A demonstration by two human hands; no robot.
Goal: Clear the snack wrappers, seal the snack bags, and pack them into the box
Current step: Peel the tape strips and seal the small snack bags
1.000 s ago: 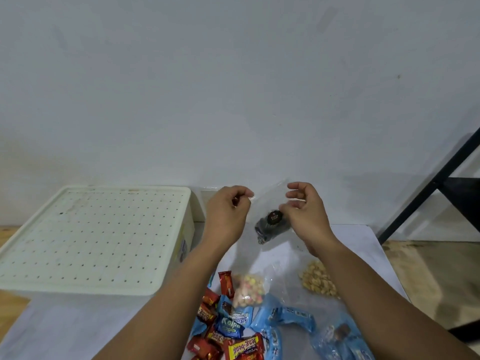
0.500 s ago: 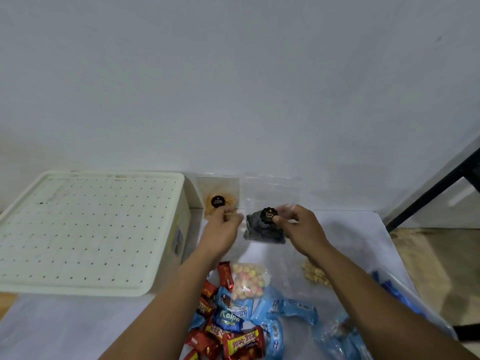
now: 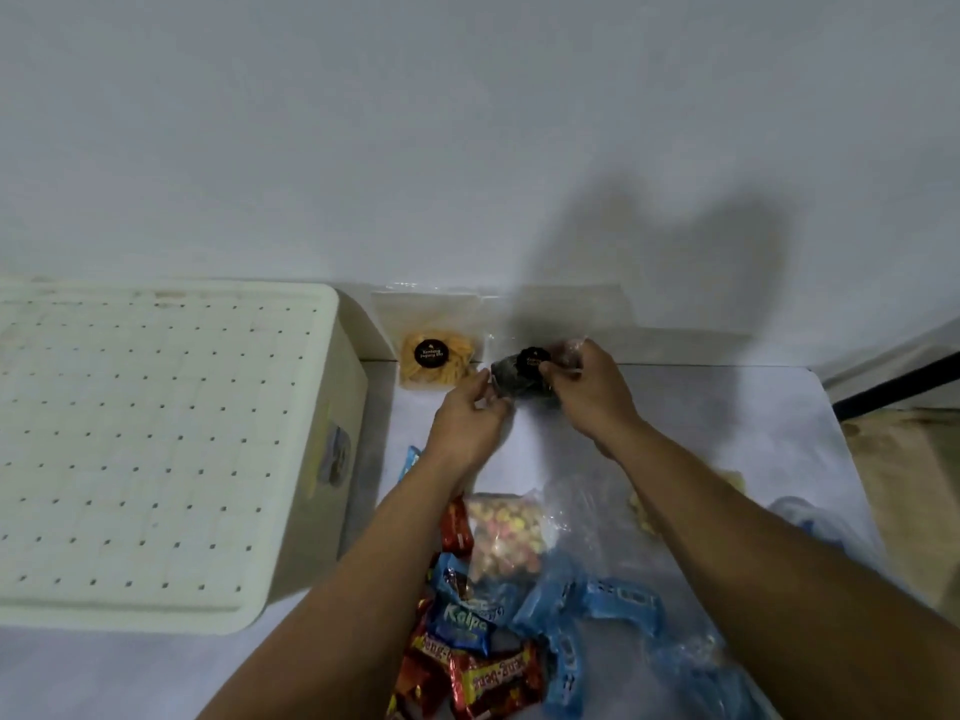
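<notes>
Dark snack bag (image 3: 519,374) is being gripped by both hands, left (image 3: 467,423) and right (image 3: 589,389), at the tabletop's (image 3: 701,407) far edge; sealing looks finished, boxing next.

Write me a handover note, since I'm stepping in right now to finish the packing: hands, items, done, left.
Left hand: fingers pinch the edge of the dark snack bag.
Right hand: grip on that same bag, low at the wall.
Yellow chip bag leans on the wall beside it.
Box sits left, lid on, nothing visibly packed.
Candy bag, red and blue wrapped snacks and blue packs lie loose on the table.
Left: set down the dark bag, clear wrappers, seal remaining bags, open the box, pack.
</notes>
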